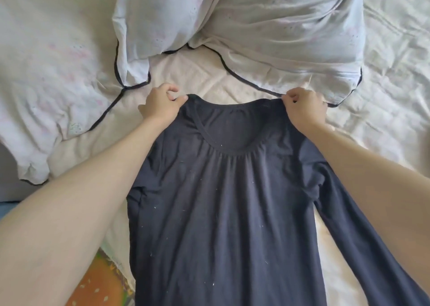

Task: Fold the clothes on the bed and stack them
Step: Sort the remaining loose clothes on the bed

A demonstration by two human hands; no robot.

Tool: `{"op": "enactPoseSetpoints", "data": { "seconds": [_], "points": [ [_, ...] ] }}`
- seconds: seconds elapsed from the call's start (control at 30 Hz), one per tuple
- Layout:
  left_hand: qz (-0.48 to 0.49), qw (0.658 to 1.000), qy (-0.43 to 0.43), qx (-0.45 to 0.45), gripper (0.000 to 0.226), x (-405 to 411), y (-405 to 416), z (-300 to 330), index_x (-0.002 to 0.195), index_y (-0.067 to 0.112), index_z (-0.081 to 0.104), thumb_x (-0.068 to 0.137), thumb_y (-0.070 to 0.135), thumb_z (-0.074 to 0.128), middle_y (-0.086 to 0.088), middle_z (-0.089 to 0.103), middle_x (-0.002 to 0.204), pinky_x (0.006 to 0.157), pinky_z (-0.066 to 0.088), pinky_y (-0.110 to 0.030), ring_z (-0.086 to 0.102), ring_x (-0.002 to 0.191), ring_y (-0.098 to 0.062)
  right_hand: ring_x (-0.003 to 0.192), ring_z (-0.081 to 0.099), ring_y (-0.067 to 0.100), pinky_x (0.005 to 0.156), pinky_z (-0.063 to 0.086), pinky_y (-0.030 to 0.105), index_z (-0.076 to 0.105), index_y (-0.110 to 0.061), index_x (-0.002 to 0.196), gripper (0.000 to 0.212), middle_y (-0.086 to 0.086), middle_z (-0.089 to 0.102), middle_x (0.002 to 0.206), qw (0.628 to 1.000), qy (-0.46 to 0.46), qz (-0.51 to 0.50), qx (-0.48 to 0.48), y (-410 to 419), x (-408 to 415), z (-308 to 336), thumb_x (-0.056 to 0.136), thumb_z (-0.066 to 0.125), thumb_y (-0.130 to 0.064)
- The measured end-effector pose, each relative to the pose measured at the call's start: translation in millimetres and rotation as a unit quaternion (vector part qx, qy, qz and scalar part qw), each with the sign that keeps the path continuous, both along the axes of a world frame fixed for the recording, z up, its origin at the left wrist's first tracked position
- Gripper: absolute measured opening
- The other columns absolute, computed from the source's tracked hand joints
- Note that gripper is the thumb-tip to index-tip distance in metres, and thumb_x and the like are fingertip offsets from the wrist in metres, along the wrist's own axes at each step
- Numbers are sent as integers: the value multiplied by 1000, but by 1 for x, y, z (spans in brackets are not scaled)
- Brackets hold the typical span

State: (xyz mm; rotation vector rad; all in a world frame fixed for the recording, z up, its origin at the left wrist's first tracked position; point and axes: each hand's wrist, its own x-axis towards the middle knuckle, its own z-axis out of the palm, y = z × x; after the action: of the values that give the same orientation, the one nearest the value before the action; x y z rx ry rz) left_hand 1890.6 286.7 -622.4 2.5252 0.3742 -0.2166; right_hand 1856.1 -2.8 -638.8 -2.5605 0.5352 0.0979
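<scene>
Bed: a cream sheet point(197, 72) covered the mattress, creased all over, and carried everything else in view.
Bedding: pale pillows and a quilt with dark piping lay across the far side; one pillow point(290, 33) sat at upper right, another pillow point(144, 21) at upper middle, and the quilt point(46, 72) spread over the left.
Dark top: a navy long-sleeved top point(221, 201) lay front-up along the middle of the sheet, its round gathered neckline pointing toward the pillows and its hem running out of the bottom of the view. Pale lint specks dotted the front.
Sleeves: the right-hand sleeve point(372, 247) stretched out diagonally toward the lower right corner; the other sleeve was hidden under the left forearm and could not be made out.
Left hand: the left hand point(160, 105) pinched the top's shoulder edge just beside the neckline, thumb and forefinger closed on the cloth, the other fingers curled.
Right hand: the right hand point(304, 107) gripped the opposite shoulder edge with curled fingers, close to the piped border of the upper-right pillow.
Floor patch: a strip of orange and green patterned surface point(100, 287) showed at lower left, past the bed's edge.
</scene>
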Motion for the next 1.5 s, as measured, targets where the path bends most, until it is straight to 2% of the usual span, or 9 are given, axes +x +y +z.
{"op": "enactPoseSetpoints", "data": {
  "seconds": [0.2, 0.53, 0.63, 0.73, 0.83, 1.1, 1.23, 1.4, 1.5],
  "points": [
    [-4, 996, 80, -41, 52, -24, 42, -7, 143, 13, 34, 97, 32, 49, -13, 47, 137, 102, 33, -31, 45, 126, -26, 127, 37, 34, 108, 25, 40, 48, -10, 136, 41, 14, 47, 137, 998, -24, 48, -30, 20, -32, -3, 96, 46, -21],
    [74, 967, 128, -208, 27, -123, 107, -10, 113, 10, 51, 91, 21, 62, -1, 57, 108, 81, 44, -28, 56, 97, -15, 140, 26, 24, 114, 22, 43, 36, -10, 143, 51, 9, 33, 150, 989, 76, 124, -8, 125, -174, -10, 97, 47, -29],
    [115, 937, 146, -296, 29, -147, 113, -20, 120, 8, 54, 93, 17, 60, -3, 62, 114, 81, 48, -27, 61, 97, -15, 145, 16, 22, 117, 9, 46, 29, -18, 148, 55, 5, 24, 156, 981, 101, 163, -3, 161, -222, -8, 98, 45, -35],
    [163, 904, 158, -361, 27, -162, 120, -28, 115, 9, 61, 92, 23, 61, 5, 71, 96, 66, 49, -18, 66, 81, -7, 147, 10, 25, 116, 5, 51, 25, -22, 150, 59, 6, 18, 158, 975, 116, 190, -2, 188, -257, -9, 97, 46, -38],
    [190, 867, 160, -431, 14, -162, 136, -31, 100, 15, 66, 90, 23, 64, 9, 74, 85, 73, 52, -26, 69, 78, -9, 147, -4, 24, 115, 6, 54, 5, -28, 152, 68, 3, -1, 160, 967, 172, 187, -23, 202, -271, -20, 97, 41, -46],
    [58, 932, 159, -321, 19, -114, 203, 3, 110, 16, 63, 93, 24, 59, 0, 68, 105, 77, 52, -27, 65, 91, -12, 147, -10, 22, 113, 6, 59, 1, -29, 152, 69, -1, -7, 160, 960, 245, 128, -36, 219, -261, -29, 98, 41, -44],
    [-11, 963, 139, -232, 23, -94, 225, 11, 106, 6, 62, 92, 24, 61, -18, 66, 110, 91, 49, -46, 63, 101, -30, 147, -7, 22, 113, 6, 59, 11, -27, 152, 62, -1, 0, 160, 962, 262, 76, -27, 231, -250, -19, 99, 41, -37],
    [-7, 948, 214, -235, 35, -126, 247, 0, 114, 20, 57, 86, 39, 65, 4, 64, 108, 85, 51, -32, 60, 98, -13, 147, 0, 25, 114, 8, 55, 18, -23, 151, 59, 5, 5, 160, 979, 181, 78, -44, 271, -243, -5, 99, 42, -36],
    [72, 930, 221, -284, 32, -151, 259, -9, 107, 20, 57, 84, 38, 68, -2, 60, 112, 86, 51, -35, 59, 106, -18, 147, 0, 26, 114, 10, 55, 18, -24, 151, 61, 5, 5, 160, 977, 154, 140, -47, 297, -248, -1, 98, 44, -36]
  ]
}}
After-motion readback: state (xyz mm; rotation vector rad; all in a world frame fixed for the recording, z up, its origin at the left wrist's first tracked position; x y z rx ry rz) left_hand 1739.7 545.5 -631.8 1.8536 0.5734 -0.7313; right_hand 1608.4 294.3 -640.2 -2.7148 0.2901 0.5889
